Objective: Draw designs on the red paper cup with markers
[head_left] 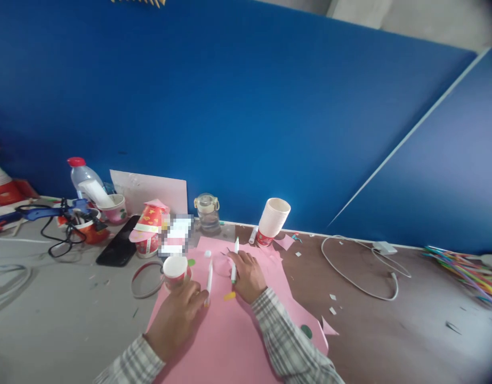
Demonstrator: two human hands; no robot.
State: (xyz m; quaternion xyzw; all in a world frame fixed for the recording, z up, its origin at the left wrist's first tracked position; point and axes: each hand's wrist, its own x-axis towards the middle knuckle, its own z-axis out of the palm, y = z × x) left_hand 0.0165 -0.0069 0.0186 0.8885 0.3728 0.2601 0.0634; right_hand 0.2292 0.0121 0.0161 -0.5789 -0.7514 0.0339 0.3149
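My left hand [178,313] has its fingers curled just in front of a red and white paper cup [175,268]. Its thumb and fingertips meet the lower end of a white marker with an orange end [209,278]. Over the pink paper sheet [225,341], my right hand [248,274] has its fingers bent around a white marker with a green end [234,273]; part of that marker is hidden beneath the fingers. A small yellow-orange piece [230,296] lies between the hands, and a green paper disc [191,262] is beside the cup.
Behind the sheet are a tall white-topped cup [274,218] and a lidded glass jar [208,212]. Leftward are a decorated red cup figure [152,224], a black phone [118,248] and a blue glue gun [49,212]. A white cable [349,280] and paper scraps lie right. A blue partition [246,117] stands behind.
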